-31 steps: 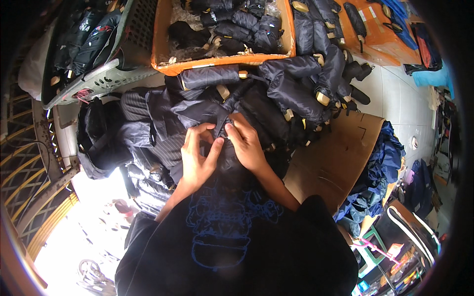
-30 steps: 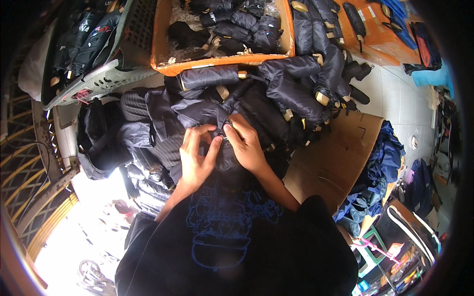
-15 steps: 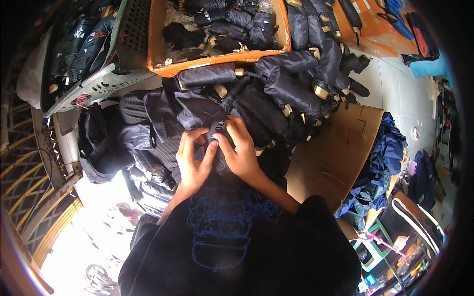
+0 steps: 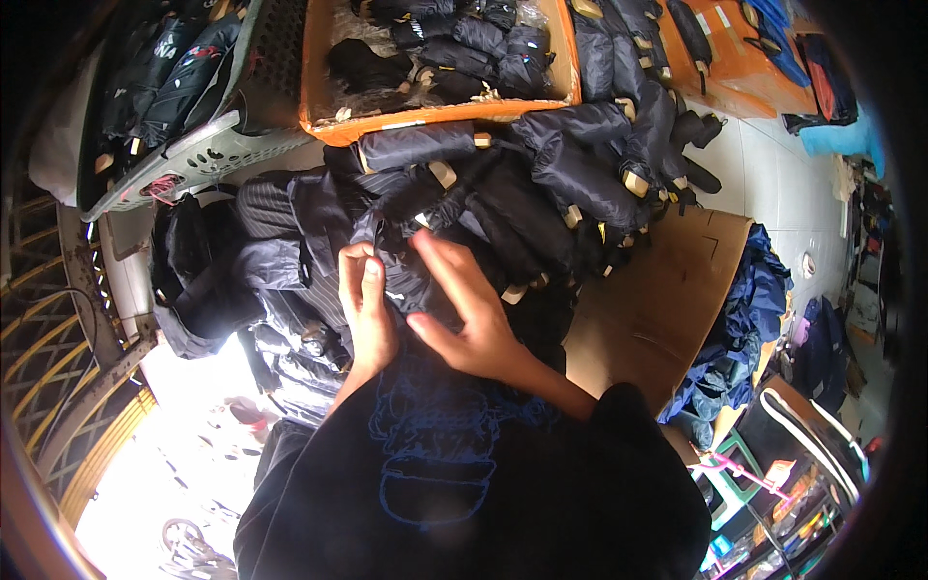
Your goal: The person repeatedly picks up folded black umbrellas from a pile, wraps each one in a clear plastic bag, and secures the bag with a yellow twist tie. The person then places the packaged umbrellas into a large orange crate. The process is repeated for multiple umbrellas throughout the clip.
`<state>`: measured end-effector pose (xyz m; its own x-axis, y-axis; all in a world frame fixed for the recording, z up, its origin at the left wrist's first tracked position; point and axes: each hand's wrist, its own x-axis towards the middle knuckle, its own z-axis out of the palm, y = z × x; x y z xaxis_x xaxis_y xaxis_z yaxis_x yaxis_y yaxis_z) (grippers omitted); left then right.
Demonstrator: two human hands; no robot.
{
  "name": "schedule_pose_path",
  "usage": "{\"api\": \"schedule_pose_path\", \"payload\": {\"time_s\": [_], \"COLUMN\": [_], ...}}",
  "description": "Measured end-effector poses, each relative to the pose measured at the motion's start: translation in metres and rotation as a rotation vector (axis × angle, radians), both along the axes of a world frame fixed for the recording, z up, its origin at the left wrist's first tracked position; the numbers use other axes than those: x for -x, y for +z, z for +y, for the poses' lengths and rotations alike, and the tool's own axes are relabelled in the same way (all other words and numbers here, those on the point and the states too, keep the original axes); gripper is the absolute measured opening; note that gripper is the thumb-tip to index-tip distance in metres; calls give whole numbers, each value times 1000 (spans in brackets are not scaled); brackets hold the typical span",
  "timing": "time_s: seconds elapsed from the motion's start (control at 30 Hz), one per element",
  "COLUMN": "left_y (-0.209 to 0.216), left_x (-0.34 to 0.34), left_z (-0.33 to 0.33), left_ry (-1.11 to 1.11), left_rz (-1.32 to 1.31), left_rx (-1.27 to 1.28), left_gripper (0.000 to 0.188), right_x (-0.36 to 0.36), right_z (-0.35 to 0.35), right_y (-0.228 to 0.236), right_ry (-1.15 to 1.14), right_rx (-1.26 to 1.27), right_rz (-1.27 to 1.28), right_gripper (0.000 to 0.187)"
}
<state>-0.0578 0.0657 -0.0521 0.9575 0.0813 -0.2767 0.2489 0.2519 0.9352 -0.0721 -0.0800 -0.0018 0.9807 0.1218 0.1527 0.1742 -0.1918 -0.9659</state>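
Note:
In front of my chest, my left hand (image 4: 365, 304) is closed in a pinch on black fabric (image 4: 411, 280), with the thumb up against the curled fingers. This fabric looks like part of an umbrella, though its full shape is lost in the dark pile. My right hand (image 4: 469, 314) is on the fabric's right side, its thumb and fingers spread apart. Beyond both hands lie several folded black umbrellas (image 4: 590, 179) in sleeves, with pale beige handle ends. Loose dark striped cloth (image 4: 314, 251) lies heaped left of my hands.
An orange-edged carton (image 4: 435, 116) of black umbrellas stands at the far side. A grey perforated crate (image 4: 213, 155) holds more at far left. To the right are a brown cardboard flap (image 4: 667, 290) and blue cloth (image 4: 744, 324). A yellow-barred metal lattice (image 4: 58, 367) borders the left.
My hands were close together, both pinching the black fabric. The right hand has let go and spread its fingers; the left has drawn slightly down, still pinching.

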Motion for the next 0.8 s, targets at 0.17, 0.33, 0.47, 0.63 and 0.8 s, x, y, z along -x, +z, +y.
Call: {"api": "schedule_pose_path", "payload": {"time_s": [0.17,0.33,0.47,0.63,0.8], "left_y": [10,12,3,4,4], "left_x": [1,1,-8,-28,-20], "left_z": [-2,-3,2,18,24], "left_ry": [-12,-47,9,24,168], "left_rz": [-8,-2,-27,-73,-398], "left_rx": [-22,-32,-212,-255,-588], "left_gripper": [14,8,5,9,14], "right_x": [-1,-8,-10,-9,-10], "right_z": [-15,-25,-33,-32,-29], "right_y": [-22,-25,-36,-40,-25], "right_ry": [19,15,53,119,60], "right_rx": [-650,-790,-917,-880,-737], "right_rz": [662,731,716,627,760], "right_gripper": [60,46,48,64,61]}}
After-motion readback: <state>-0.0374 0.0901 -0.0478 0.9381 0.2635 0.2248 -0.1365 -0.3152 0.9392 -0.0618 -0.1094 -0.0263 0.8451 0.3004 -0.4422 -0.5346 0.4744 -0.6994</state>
